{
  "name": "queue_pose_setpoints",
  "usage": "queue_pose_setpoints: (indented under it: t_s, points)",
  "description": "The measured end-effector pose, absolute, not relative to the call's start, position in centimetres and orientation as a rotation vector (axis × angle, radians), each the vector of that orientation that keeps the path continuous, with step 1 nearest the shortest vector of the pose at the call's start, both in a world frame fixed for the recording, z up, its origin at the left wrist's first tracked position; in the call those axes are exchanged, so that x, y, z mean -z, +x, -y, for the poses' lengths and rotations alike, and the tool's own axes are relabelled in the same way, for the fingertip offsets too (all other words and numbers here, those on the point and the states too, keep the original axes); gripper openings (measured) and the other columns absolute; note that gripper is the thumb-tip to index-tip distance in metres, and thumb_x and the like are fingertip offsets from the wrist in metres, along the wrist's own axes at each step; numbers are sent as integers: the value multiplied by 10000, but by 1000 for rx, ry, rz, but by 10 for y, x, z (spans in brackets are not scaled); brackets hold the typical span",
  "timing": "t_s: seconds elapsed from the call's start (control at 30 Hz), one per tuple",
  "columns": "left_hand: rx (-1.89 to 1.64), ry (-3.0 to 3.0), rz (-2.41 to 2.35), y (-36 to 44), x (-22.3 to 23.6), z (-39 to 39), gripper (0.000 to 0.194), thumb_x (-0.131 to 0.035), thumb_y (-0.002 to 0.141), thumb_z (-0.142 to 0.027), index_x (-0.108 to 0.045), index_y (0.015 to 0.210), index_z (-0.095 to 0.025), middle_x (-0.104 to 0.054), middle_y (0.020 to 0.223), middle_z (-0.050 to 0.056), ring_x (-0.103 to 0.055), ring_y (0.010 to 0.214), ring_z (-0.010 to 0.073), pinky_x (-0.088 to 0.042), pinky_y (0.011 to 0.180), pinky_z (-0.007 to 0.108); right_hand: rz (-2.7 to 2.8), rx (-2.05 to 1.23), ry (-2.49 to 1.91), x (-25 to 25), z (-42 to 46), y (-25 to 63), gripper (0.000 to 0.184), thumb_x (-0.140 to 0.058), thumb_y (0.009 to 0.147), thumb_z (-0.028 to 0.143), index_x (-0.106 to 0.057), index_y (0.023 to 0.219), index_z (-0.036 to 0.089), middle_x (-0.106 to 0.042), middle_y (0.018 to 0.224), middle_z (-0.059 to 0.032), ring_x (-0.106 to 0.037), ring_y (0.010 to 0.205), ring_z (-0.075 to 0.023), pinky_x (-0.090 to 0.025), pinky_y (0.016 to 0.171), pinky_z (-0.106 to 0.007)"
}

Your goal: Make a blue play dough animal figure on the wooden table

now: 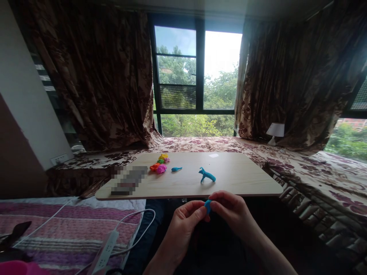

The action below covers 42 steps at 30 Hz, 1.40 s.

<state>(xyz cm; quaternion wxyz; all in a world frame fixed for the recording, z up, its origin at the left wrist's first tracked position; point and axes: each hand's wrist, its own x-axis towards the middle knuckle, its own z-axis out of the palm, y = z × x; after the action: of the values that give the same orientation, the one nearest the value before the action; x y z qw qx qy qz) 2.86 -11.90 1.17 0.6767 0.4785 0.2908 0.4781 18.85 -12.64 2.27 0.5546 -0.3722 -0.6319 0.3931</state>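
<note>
My left hand (pixel 183 221) and my right hand (pixel 232 210) meet just below the near edge of a light wooden table (pixel 243 179). Both pinch a small blue clay piece (pixel 208 206) between thumb and fingers. On the table stands a blue clay figure (pixel 207 175) with legs, just beyond my hands. A small blue clay strip (pixel 176 169) lies to its left. Further left sits a heap of clay lumps (pixel 160 164) in orange, pink, yellow and green.
A blurred-out item (pixel 129 180) lies at the table's left end. A white power strip (pixel 104 252) with cables rests on a striped blanket at lower left. A small white lamp (pixel 275 131) stands on the floral-covered window ledge. Dark curtains frame the window.
</note>
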Motion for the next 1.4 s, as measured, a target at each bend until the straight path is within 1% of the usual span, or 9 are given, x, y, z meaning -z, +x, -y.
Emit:
queue_pose_setpoints:
  t_s: [0.1,0.23,0.37,0.53,0.73,0.97,1.07,1.23,1.4]
  points:
    - [-1045,1038,-627,29,-13,122,170,-623,759,-256,-673,882,-149,-659,758,34,-575,760,126,-429,777,241,1425,-1022,-840,-21,123,187,140,-610,791,293,-602,872,180,-621,759,-11,-587,693,-143,-496,652,-266]
    - [-1096,863,-664,32,-6,117,173,-678,710,-241,-684,867,-169,-675,857,31,-586,784,120,-437,810,254,1552,-633,-907,-20,123,183,86,-575,809,238,-627,856,189,-609,859,-37,-583,773,-156,-483,689,-268]
    - [-1129,842,-709,32,0,112,222,-704,680,-245,-694,881,-152,-687,841,51,-592,798,133,-445,790,249,1787,-429,-934,-25,132,182,229,-513,832,169,-611,1033,217,-578,1018,-55,-570,887,-159,-476,773,-275]
    - [-1093,863,-677,31,-4,116,206,-662,721,-260,-704,887,-146,-699,830,65,-594,822,143,-436,777,233,1875,-365,-981,-24,135,182,439,-646,724,158,-552,1146,233,-542,1088,-61,-546,965,-187,-466,837,-299]
    - [-1099,980,-753,29,-10,119,244,-590,763,-347,-710,869,-163,-692,914,81,-582,909,196,-430,794,280,1818,-330,-998,-15,128,180,331,-608,769,153,-585,1089,239,-586,984,-49,-575,862,-176,-484,750,-284]
    - [-1206,1080,-923,38,-19,122,289,-593,738,-415,-686,818,-153,-680,822,76,-587,813,193,-427,750,307,1827,-294,-1029,-18,131,181,137,-530,840,206,-642,918,211,-606,810,-37,-566,701,-146,-470,636,-255]
    - [-1223,1106,-892,40,-18,120,239,-665,690,-364,-672,805,-154,-665,775,41,-574,761,160,-421,730,273,1863,-279,-1049,-19,131,182,156,-522,837,188,-653,915,221,-605,811,-36,-567,718,-152,-469,651,-258]
    - [-1158,1033,-740,33,-4,109,249,-627,739,-337,-682,885,-143,-679,813,68,-583,792,165,-419,796,298,1911,-333,-1019,-19,131,184,405,-580,798,188,-527,1194,253,-596,906,-34,-572,769,-151,-480,704,-260]
    - [-1114,1076,-763,34,0,111,283,-583,763,-381,-698,876,-148,-686,863,85,-589,832,193,-423,790,312,1949,-209,-1060,-21,131,182,271,-550,827,239,-580,1096,251,-597,884,-43,-562,792,-170,-458,702,-274]
